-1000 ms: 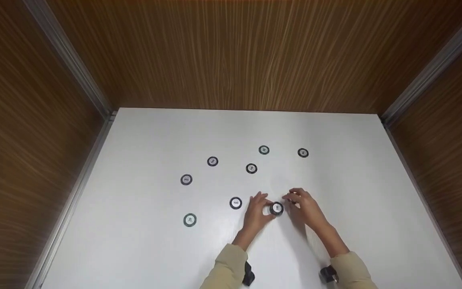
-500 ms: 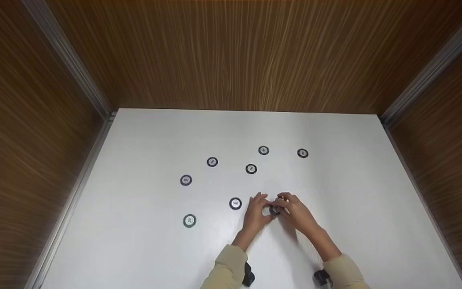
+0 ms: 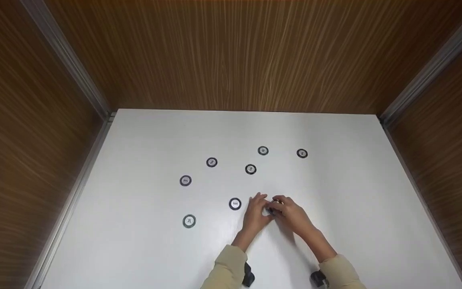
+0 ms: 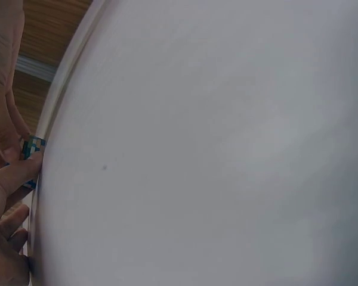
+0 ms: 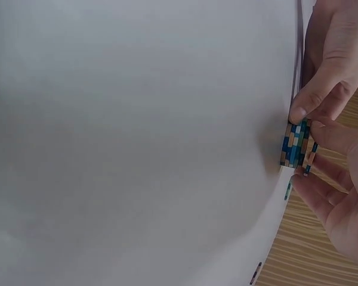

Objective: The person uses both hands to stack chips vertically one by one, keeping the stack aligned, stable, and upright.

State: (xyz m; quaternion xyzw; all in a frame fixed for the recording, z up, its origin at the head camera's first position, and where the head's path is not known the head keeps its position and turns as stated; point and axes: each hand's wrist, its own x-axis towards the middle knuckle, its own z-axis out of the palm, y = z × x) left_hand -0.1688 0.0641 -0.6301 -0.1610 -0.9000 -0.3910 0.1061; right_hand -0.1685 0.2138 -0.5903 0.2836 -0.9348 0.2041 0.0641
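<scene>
Stacking looks part done: the left hand (image 3: 255, 214) curls its grip round a short, blue-and-tan-edged chip stack (image 5: 293, 145) on the white desk (image 3: 134, 241), the right hand (image 3: 294, 216) pinches one chip (image 5: 311, 158) at its top, and seven round, dark- or green-rimmed chips (image 3: 235, 204) remain left of or beyond it

under the grip and well out to both sides of it spreads a white table (image 3: 134, 249). far beyond the grip, along the table's back edge, stands a brown wood-grain back panel (image 3: 231, 52). well left of the grip is the left panel (image 3: 26, 140), well right the right panel (image 3: 447, 120), both brown too. silvery rails (image 3: 68, 60) mark the two far corners. in the left wrist view, a small dark speck (image 4: 104, 167) shows on the white right of the grip.
</scene>
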